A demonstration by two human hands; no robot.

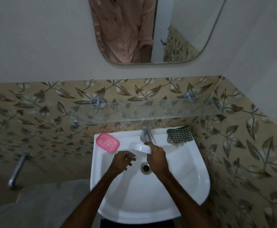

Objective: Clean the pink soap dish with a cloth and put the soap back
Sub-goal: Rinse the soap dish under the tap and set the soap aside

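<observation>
The pink dish (107, 142) sits on the sink (192, 186) rim at the back left corner, empty as far as can be seen, its ribbed floor showing. The soap (140, 148), a white bar, is over the basin just below the tap (145, 133), gripped at its right end by the right hand (157, 157), fingers curled round it. The left hand (123, 160) hovers beside the bar's left end, fingers loosely curled and holding nothing. The checked cloth (180, 134) lies on the rim at the back right, untouched.

The step looks to be getting the soap out of the way so the dish can be wiped. A wet bar slips, so it is best set down flat somewhere steady, then the cloth fetched.

Both forearms reach up from the near edge, the right wrist turned inward.
</observation>
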